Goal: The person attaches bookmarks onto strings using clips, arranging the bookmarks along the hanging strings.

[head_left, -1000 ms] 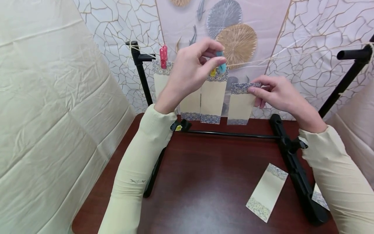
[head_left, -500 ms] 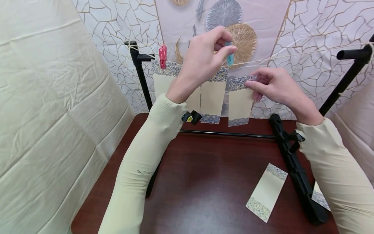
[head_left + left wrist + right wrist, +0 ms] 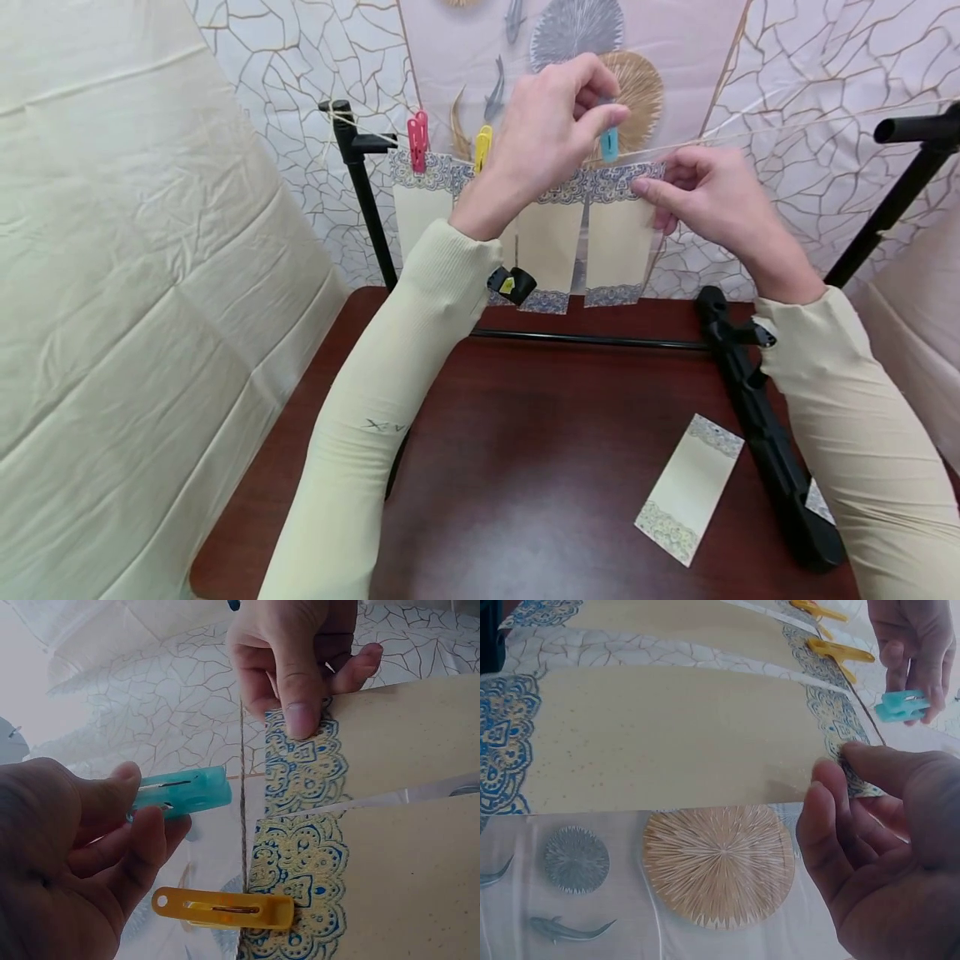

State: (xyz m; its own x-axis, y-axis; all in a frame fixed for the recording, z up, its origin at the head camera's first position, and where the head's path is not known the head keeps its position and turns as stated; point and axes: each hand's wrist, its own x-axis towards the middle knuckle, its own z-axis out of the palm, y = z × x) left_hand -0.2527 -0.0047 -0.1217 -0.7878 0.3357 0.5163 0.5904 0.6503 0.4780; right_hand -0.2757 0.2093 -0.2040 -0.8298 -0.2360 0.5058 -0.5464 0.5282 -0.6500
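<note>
My left hand (image 3: 551, 125) pinches a light-blue clothespin (image 3: 187, 791) by its handle end, just above the twine line (image 3: 243, 757). In the left wrist view its tip points at the line, a little apart from it. My right hand (image 3: 708, 196) holds a cream card (image 3: 682, 742) with blue lace-patterned ends by its top right corner, thumb in front. The card hangs upright, its top edge close to the line. Beside it hangs another such card (image 3: 551, 246), with a yellow clothespin (image 3: 225, 909) clipping it to the line in the left wrist view.
Farther left, a red clothespin (image 3: 417, 143) and another yellow clothespin (image 3: 483, 148) hold more cards on the line. Black stand posts (image 3: 363, 183) bear the twine at both sides. A loose card (image 3: 690, 492) lies on the dark wooden table (image 3: 525, 450), near the right stand foot (image 3: 772, 467).
My left hand has moved right and up with the blue clothespin, away from the neighbouring hung card. My right hand has raised its card to the line.
</note>
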